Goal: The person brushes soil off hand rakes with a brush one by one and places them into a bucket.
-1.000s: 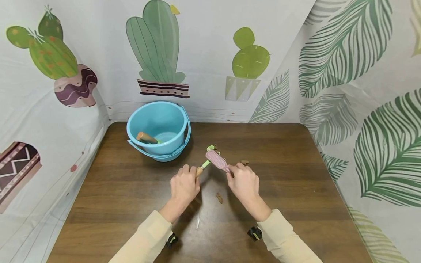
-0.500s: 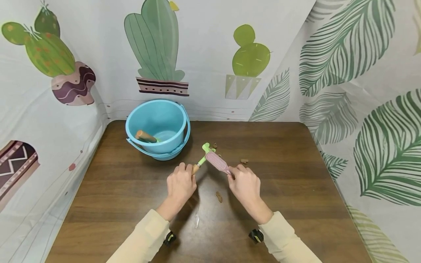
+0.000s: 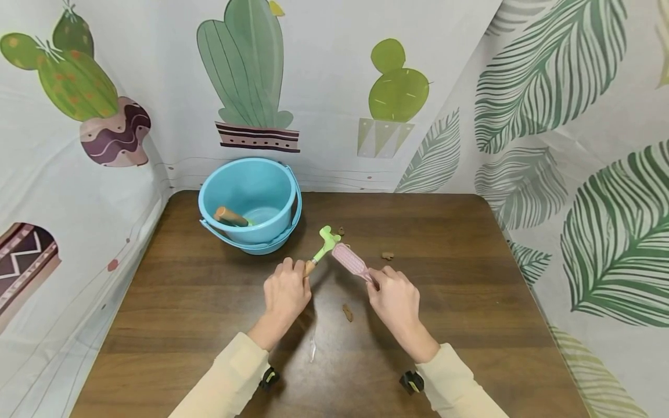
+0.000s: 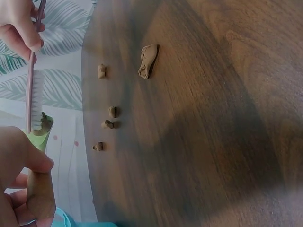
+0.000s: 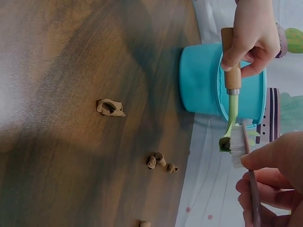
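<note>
My left hand (image 3: 287,293) grips the wooden handle (image 5: 231,79) of a small garden hand tool, whose green head (image 3: 328,238) is lobed and points up and away. Brown, soil-like residue shows on that head in the left wrist view. My right hand (image 3: 395,302) holds a pink brush (image 3: 350,259) by its thin handle, fingers and thumb pinching it. The brush's white bristles (image 5: 237,144) face the green head and meet its dark, dirty part in the right wrist view. Both tools are held up above the table.
A light blue bucket (image 3: 250,233) stands at the table's back left, with another wooden handle (image 3: 231,217) inside. Several brown clumps lie about the table (image 3: 470,278), including a larger piece (image 4: 148,61) nearer the front. A patterned cloth (image 3: 334,116) hangs behind.
The garden tool has shifted left and turned so that more of its green head shows. The brush first stayed nearly in place, then moved slightly right with my right hand.
</note>
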A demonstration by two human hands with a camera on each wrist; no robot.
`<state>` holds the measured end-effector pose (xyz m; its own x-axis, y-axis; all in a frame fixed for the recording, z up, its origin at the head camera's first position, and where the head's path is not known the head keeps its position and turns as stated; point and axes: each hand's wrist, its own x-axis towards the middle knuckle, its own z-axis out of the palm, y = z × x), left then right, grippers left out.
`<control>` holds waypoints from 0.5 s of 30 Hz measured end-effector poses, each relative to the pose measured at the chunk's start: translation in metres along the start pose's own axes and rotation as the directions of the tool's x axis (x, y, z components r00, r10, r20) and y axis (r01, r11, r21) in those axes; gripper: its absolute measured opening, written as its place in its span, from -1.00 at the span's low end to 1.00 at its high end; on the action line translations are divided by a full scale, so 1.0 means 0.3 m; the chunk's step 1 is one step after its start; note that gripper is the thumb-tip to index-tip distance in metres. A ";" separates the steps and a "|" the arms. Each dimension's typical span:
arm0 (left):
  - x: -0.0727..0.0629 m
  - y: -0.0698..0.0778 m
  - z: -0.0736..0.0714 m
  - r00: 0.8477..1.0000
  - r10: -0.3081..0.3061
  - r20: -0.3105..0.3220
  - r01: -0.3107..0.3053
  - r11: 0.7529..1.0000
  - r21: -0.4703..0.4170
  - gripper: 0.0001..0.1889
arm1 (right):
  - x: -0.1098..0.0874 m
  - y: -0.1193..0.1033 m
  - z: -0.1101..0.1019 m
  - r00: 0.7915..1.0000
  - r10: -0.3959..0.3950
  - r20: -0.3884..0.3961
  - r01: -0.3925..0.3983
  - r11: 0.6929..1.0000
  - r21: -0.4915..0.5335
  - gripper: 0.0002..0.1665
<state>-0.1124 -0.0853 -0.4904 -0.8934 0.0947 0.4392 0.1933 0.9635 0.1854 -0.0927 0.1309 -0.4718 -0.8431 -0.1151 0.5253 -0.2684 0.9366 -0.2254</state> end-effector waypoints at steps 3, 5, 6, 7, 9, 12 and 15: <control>0.001 -0.003 -0.002 1.000 -0.010 0.002 0.010 1.000 -0.002 -0.73 | -0.006 0.003 -0.001 1.000 0.001 0.001 -0.001 1.000 0.007 -0.78; 0.001 -0.004 -0.003 1.000 -0.017 0.006 0.017 1.000 -0.004 -0.73 | -0.009 0.005 -0.001 1.000 -0.001 -0.002 0.001 1.000 0.010 -0.77; 0.001 -0.005 -0.004 1.000 -0.019 0.009 0.019 1.000 -0.006 -0.73 | -0.010 0.006 -0.001 1.000 -0.002 -0.003 0.002 1.000 0.011 -0.77; 0.001 -0.005 -0.004 1.000 -0.021 0.013 0.021 1.000 -0.006 -0.73 | -0.010 0.006 -0.001 1.000 -0.002 -0.004 0.003 1.000 0.012 -0.77; 0.001 -0.004 -0.004 1.000 -0.024 0.020 0.024 1.000 -0.009 -0.73 | -0.011 0.007 -0.001 1.000 -0.004 -0.007 0.004 1.000 0.013 -0.78; 0.001 -0.003 -0.002 0.999 -0.025 0.023 0.025 1.000 -0.017 -0.74 | -0.008 0.002 -0.004 1.000 -0.015 -0.010 0.015 1.000 0.022 -0.77; 0.001 0.001 0.001 0.999 -0.021 0.025 0.021 1.000 -0.020 -0.74 | -0.004 -0.005 -0.006 0.999 -0.033 -0.018 0.033 0.999 0.033 -0.75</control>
<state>-0.1127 -0.0850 -0.4905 -0.9069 0.0810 0.4134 0.1823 0.9602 0.2117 -0.0904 0.1303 -0.4708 -0.8251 -0.1395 0.5474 -0.3114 0.9208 -0.2348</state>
